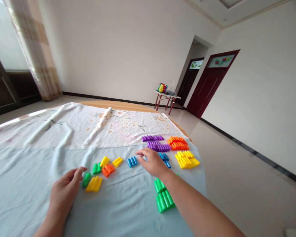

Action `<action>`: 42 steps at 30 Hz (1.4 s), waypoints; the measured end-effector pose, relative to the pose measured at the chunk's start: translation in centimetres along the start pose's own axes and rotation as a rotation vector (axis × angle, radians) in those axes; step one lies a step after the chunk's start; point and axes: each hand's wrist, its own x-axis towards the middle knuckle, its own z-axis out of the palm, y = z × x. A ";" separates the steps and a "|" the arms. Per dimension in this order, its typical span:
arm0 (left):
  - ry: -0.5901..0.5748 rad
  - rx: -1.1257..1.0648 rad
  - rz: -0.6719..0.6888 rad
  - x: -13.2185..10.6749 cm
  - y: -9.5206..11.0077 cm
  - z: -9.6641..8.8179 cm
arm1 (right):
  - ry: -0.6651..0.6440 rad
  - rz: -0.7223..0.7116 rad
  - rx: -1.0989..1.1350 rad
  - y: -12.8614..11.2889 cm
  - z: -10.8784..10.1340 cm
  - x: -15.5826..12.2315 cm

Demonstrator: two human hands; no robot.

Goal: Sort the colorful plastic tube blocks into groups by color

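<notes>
My left hand (pixel 65 188) is at the left, thumb pressed to its curled fingers; what is between them, if anything, is hidden. Just beside its fingertips lies a green plastic tube piece (pixel 86 180), with a yellow cluster (pixel 94 184) to the right. My right hand (pixel 151 161) reaches in from the right, thumb and forefinger apart and nothing visible between them. A small row of blue tube pieces (pixel 132 161) lies just left of its fingertips. More blue pieces (pixel 165 158) show behind the wrist. Green pieces (pixel 164 199) sit partly hidden by the right forearm.
Purple (pixel 159 145), orange (pixel 178 143) and yellow stacks (pixel 187 159) stand at the table's right. Orange pieces (pixel 108 170), a few yellow ones (pixel 117 161) and green ones (pixel 96 168) lie mid-left. The cloth (pixel 123 204) has wrinkles. A small side table (pixel 166 95) stands beyond.
</notes>
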 end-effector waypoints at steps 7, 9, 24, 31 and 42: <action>-0.016 -0.099 -0.053 0.0 -0.1 0.0 | -0.038 0.193 -0.184 -0.9 6.1 0.1; -0.017 -0.120 -0.048 0.0 -0.2 0.0 | -0.018 0.261 -0.258 -1.1 6.9 0.1; 0.016 -0.140 -0.026 0.0 -0.5 0.1 | -0.161 0.149 -0.027 -2.9 7.5 -2.2; 0.029 -0.162 -0.036 -0.6 -0.1 0.2 | -0.343 -0.072 0.148 -4.0 6.6 -4.2; -0.008 -0.122 -0.053 -0.8 0.4 -0.3 | -0.225 0.091 -0.095 -5.6 7.7 -5.4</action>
